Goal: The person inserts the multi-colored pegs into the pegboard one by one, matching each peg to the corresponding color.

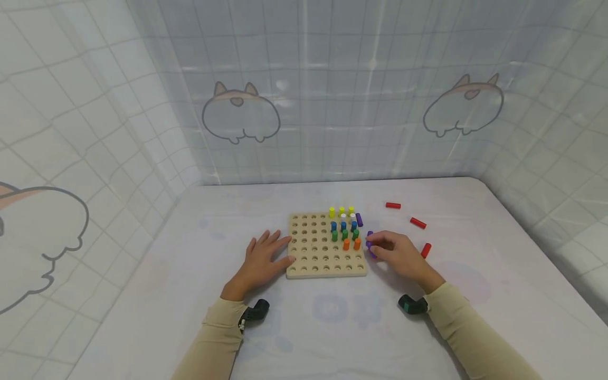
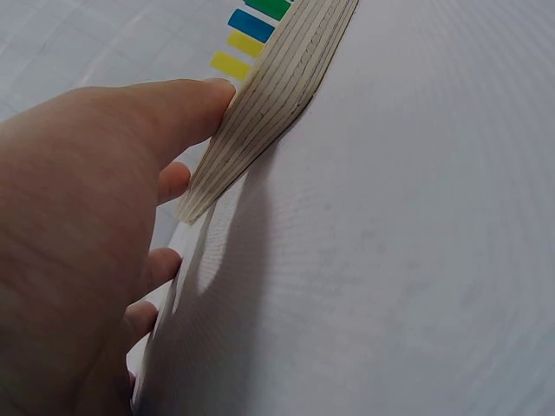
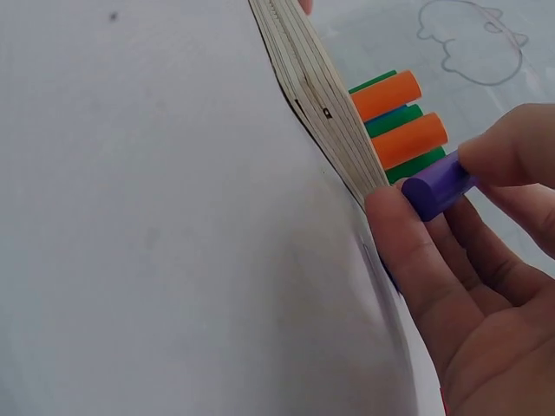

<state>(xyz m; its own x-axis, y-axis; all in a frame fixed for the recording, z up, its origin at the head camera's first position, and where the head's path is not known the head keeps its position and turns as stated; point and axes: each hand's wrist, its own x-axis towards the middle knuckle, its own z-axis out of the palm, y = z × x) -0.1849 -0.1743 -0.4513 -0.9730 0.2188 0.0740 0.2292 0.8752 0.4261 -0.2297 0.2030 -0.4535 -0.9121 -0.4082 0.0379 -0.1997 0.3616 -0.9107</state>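
No text, label or number is readable.

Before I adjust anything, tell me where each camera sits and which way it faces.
Head: worn on the head, facing forward and down at the pegboard; left hand, right hand and sleeves show.
Left wrist: worn there, facing the pegboard's edge; the left hand shows.
Right wrist: worn there, facing a purple peg pinched by the right hand, which shows.
Shared: head and right wrist both show orange pegs.
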